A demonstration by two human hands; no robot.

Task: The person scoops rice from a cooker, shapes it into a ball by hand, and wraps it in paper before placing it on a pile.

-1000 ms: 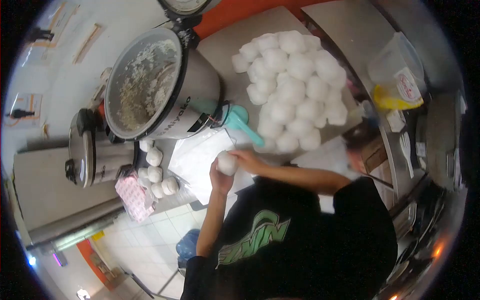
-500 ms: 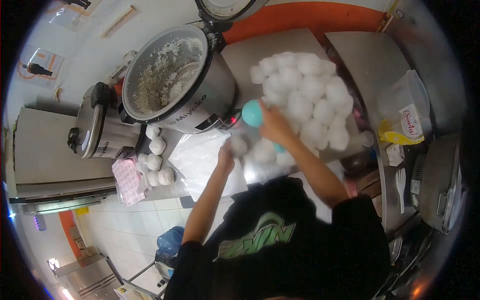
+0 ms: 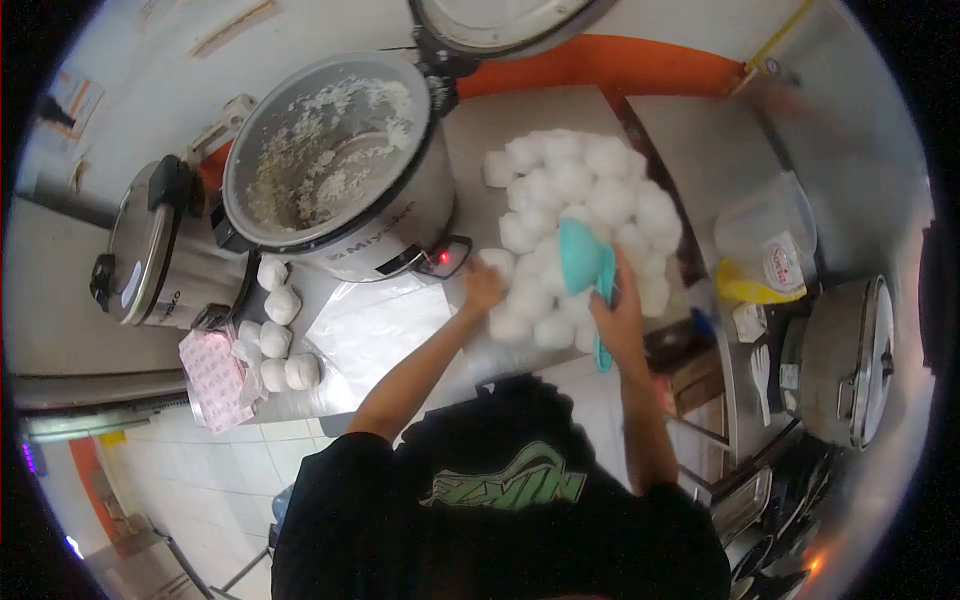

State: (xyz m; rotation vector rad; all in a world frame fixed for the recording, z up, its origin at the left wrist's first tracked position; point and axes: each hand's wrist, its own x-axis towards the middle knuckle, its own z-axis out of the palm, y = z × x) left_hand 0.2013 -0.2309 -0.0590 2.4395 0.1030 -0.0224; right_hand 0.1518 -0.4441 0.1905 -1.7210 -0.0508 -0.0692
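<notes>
My right hand (image 3: 622, 318) grips a teal rice mold (image 3: 585, 257), its rounded cup tilted up and its handle hanging below, over the near side of a pile of white rice balls (image 3: 570, 180). At the pile's left edge, my left hand (image 3: 484, 287) has its fingers against one white rice ball (image 3: 497, 263), partly blurred. Left of that hand lies a stack of white plastic sheets (image 3: 385, 325). Behind it stands an open Miyako rice cooker (image 3: 375, 240), with leftover rice clinging inside its pot.
A second, lidded cooker (image 3: 170, 270) stands at the left. Several white wrapped bundles (image 3: 283, 305) and a pink patterned packet (image 3: 215, 375) lie beside it. On the right shelf are a clear container (image 3: 770, 225), a white fork (image 3: 761, 385) and a large lidded pot (image 3: 835, 360).
My left hand has carried a rice ball slightly right to the pile's edge. The right hand has moved right and down with the mold, now turned over. The camera view has shifted.
</notes>
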